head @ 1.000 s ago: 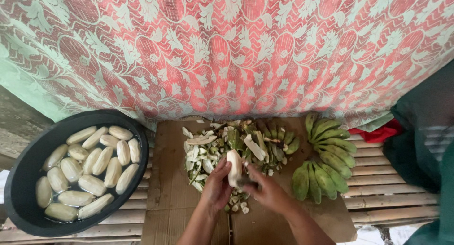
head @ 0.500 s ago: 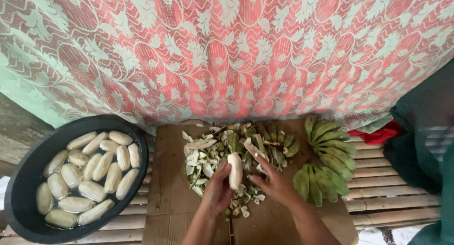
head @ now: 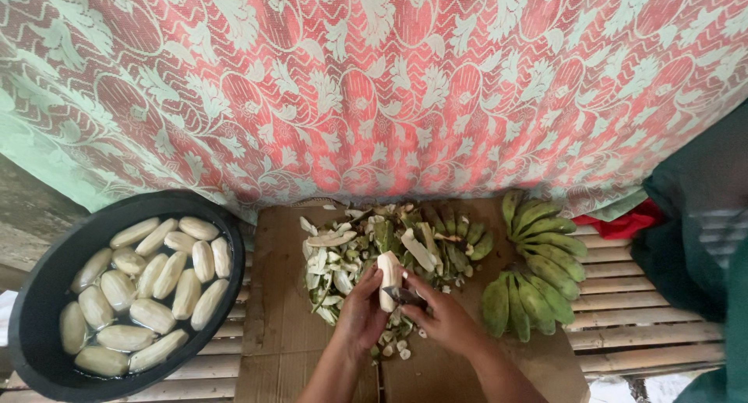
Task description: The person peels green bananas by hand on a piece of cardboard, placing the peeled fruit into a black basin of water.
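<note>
Two hands work low over the cardboard-covered worktop (head: 280,341): the left hand (head: 360,316) is wrapped around a peeled banana (head: 389,279), the right hand (head: 446,317) closed on a small knife (head: 403,296) touching it, above the peelings (head: 366,251).

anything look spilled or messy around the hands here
Only the peelings: a loose heap spread across the cardboard sheet, with small bits scattered below the hands. The left hand holds a peeled banana, the right hand a small knife. Peeled bananas sit tidily in the black basin; the green bunches lie intact.
</note>
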